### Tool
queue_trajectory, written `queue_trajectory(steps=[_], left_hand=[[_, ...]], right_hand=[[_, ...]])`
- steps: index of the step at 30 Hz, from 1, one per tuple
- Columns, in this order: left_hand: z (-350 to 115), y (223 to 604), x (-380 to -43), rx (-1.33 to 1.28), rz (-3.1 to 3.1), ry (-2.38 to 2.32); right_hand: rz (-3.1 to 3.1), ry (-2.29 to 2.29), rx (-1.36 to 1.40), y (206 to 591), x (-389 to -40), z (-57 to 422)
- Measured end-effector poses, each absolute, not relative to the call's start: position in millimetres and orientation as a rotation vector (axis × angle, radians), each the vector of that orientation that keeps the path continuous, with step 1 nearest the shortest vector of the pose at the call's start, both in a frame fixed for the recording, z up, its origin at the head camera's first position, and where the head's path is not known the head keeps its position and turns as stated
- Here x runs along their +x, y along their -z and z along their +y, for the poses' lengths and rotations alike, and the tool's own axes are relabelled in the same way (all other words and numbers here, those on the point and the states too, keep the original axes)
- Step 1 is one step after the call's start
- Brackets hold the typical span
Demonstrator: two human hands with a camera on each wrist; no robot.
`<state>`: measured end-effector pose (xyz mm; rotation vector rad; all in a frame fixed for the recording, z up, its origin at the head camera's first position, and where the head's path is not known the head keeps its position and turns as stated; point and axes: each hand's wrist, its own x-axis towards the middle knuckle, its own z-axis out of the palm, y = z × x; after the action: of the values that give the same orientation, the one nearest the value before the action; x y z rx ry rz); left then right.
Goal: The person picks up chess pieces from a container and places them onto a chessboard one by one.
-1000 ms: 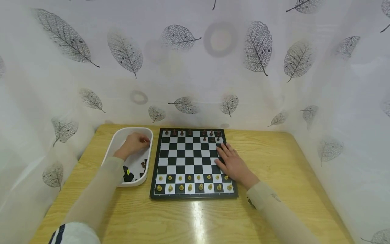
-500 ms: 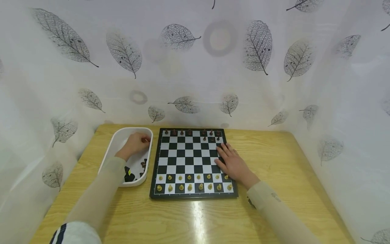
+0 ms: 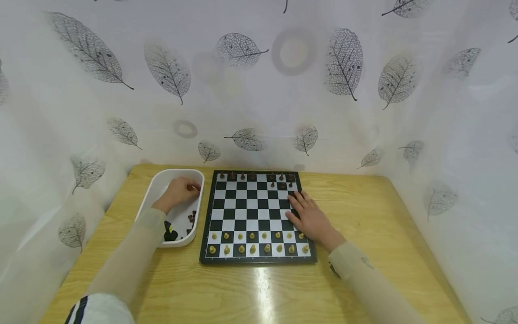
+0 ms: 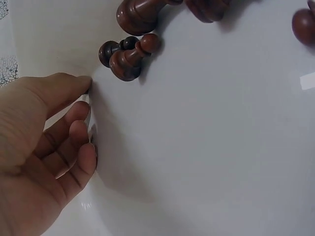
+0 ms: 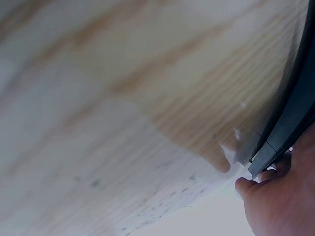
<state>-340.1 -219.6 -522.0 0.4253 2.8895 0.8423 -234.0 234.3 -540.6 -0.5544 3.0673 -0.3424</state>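
The brown pawn (image 4: 125,66) in the white tray (image 3: 178,171) is probably light, hard and slippery, best pinched at its neck; whether the bent left hand (image 3: 180,194) holds something I cannot tell, while the right hand (image 3: 310,220) lies spread on the chessboard (image 3: 252,213).

Glossy brown chess pieces (image 4: 128,62); smooth white plastic tray (image 4: 197,142); shiny wood-grain table (image 3: 356,216).

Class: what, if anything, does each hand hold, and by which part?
Left hand, in the white plastic tray: cannot be told. Right hand: holds nothing, resting on the black-and-white checkered chessboard.
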Motion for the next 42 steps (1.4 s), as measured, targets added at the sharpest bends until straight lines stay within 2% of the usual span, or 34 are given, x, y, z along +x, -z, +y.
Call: queue_trajectory(steps=[23,33,42], left_hand=[[-221.5,492.2,-331.3,0.292,2.909,-1.058],[-193.2,459.4,-325.8,0.435,2.987,-1.099],[-164.6,455.5,-328.5,0.505,2.988,-1.104]], right_hand=[[3.052,0.320,-0.536,541.5,-234.1,233.9],[3.058,0.317,-0.534,541.8,-235.8,234.8],[3.062,0.326,-0.541,541.6,-234.9,235.1]])
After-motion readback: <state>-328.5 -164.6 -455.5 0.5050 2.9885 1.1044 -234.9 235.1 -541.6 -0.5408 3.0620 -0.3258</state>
